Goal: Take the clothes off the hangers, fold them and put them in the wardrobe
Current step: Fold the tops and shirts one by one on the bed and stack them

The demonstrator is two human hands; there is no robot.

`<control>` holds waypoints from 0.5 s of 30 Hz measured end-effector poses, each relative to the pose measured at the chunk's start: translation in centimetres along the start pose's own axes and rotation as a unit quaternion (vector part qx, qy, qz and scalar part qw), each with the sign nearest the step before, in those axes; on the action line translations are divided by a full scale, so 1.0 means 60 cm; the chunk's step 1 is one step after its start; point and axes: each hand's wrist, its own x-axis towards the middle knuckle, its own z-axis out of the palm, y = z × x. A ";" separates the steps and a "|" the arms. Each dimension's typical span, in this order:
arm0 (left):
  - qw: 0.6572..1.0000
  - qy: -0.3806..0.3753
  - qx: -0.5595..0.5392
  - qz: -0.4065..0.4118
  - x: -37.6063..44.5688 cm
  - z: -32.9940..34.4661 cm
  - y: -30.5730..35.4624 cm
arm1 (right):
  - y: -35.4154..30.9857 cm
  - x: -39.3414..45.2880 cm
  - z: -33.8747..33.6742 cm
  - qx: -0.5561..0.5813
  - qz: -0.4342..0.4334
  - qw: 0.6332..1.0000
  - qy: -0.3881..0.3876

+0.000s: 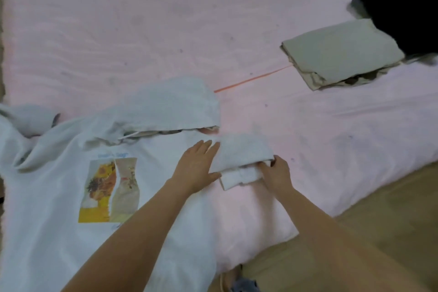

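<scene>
Two hands of mine are on the white hoodie (71, 197), which lies front-up on the pink bed sheet (118, 19) with its sunflower print (110, 191) showing. My left hand (199, 166) lies flat on the hoodie's chest, just right of the print, fingers straight and close together, palm pressing the cloth down at the shoulder edge. My right hand (276, 173) is at the far right of the hoodie, where the sleeve (241, 161) has been doubled over; its fingers (266, 165) are curled under the folded layer and pinch the ribbed cuff (239, 178), thumb on top. How deep the fingertips go beneath the fold I cannot tell. The sleeve sits between my two hands, touching both.

Above the print, the hood (175, 104) lies spread toward the top of the hoodie, its lining edge showing. The other sleeve is bunched at the hoodie's upper left.

Well apart from the hoodie, to its upper right, a folded beige garment (341, 52) rests on the sheet. A dark garment (403, 2) lies beyond it, overlapping its far corner. A thin orange line (251, 79) runs across the sheet between the hood and the beige garment. Right of the hoodie, past the bed's edge, is wooden floor (391, 208).
</scene>
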 end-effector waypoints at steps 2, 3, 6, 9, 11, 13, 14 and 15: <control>0.999 -0.022 0.025 0.014 0.030 0.009 0.019 | -0.014 0.014 -0.016 0.086 -0.021 0.996 0.003; 0.999 -0.024 0.027 0.012 0.043 0.014 0.027 | -0.021 0.023 -0.028 0.095 -0.044 0.994 0.025; 1.000 -0.009 0.000 -0.013 0.073 0.013 0.043 | -0.055 0.036 -0.088 0.012 -0.154 0.984 0.093; 0.999 -0.034 0.003 0.011 0.096 -0.005 0.063 | -0.055 0.041 -0.172 -0.259 -0.302 0.906 0.145; 0.997 -0.066 0.013 0.041 0.104 -0.018 0.082 | -0.029 0.038 -0.220 -0.406 -0.377 0.817 0.162; 0.995 -0.084 0.024 0.058 0.108 -0.025 0.102 | 0.005 0.024 -0.253 -0.505 -0.371 0.775 0.085; 0.995 -0.082 0.024 0.057 0.107 -0.028 0.111 | 0.019 0.016 -0.263 -0.560 -0.317 0.765 0.010; 0.996 -0.075 0.019 0.049 0.106 -0.030 0.115 | 0.029 0.008 -0.268 -0.599 -0.253 0.757 -0.064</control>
